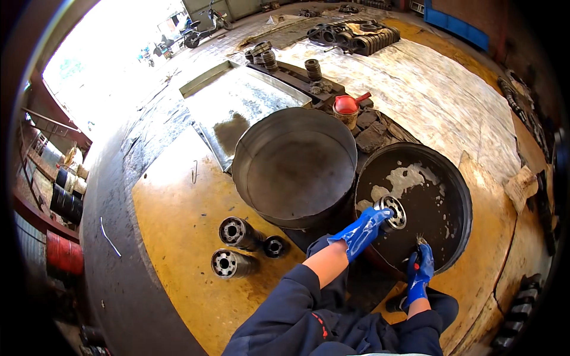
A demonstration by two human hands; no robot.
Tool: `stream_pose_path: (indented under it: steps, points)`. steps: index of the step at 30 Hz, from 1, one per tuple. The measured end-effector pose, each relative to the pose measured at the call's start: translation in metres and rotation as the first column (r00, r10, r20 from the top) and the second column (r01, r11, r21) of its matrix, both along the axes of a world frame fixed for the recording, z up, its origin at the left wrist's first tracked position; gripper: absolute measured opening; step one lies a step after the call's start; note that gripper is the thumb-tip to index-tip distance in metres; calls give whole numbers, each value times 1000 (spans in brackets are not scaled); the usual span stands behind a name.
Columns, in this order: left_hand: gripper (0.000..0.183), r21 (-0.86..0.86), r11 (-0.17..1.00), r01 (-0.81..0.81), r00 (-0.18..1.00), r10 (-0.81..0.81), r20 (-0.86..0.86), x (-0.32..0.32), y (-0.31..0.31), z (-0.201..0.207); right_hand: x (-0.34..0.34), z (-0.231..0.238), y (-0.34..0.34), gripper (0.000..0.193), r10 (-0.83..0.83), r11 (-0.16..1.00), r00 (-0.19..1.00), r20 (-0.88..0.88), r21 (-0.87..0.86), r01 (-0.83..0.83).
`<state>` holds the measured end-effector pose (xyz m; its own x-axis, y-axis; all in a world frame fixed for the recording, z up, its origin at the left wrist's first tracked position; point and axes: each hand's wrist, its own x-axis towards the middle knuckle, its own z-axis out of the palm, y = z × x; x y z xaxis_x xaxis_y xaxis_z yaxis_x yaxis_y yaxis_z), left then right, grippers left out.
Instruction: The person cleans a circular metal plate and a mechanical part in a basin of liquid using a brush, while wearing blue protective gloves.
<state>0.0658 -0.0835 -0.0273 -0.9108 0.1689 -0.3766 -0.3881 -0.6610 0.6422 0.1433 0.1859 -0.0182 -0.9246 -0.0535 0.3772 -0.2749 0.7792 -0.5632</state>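
At the lower right of the frame, the right hand, in a blue glove, has its fingers curled around a small brush, whose pale bristles point up the picture. Slightly higher, toward the centre, the gloved left hand is partly closed and grips a metal cylinder with holes around its end face. This cylinder is over the left part of a round dark tub, which holds dark liquid with patches of pale foam; whether it touches the liquid, I cannot tell. At the lower centre left, three similar cylinders stand close together on a yellow board. Beyond them, a second round tub occupies the centre. Farther, at the upper centre, are a shallow metal tray and, to its right, a red dipper. Farthest, at the upper left, a motorbike is parked near the bright opening.
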Motion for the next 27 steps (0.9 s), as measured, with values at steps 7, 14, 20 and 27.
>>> stream_pose_path:
  steps: [7, 14, 20, 27]
  points:
    - [29, 117, 990, -74, 994, 63, 93, -4, 3, 2, -11, -36, 20, 36, 7, 1000, 1000, 10, 6, -7]
    - [34, 6, 998, -66, 996, 66, 61, -28, -16, 20, -23, -2, -6, 38, -13, 1000, 999, -50, -6, 13]
    - [51, -141, 990, 27, 992, -9, 124, -19, -7, 29, -11, 5, 6, 37, -72, 996, 997, -13, 50, 72]
    - [49, -196, 980, 44, 993, -20, 120, -12, -11, 33, -6, 8, 2, 38, -81, 995, 997, 4, 60, 80]
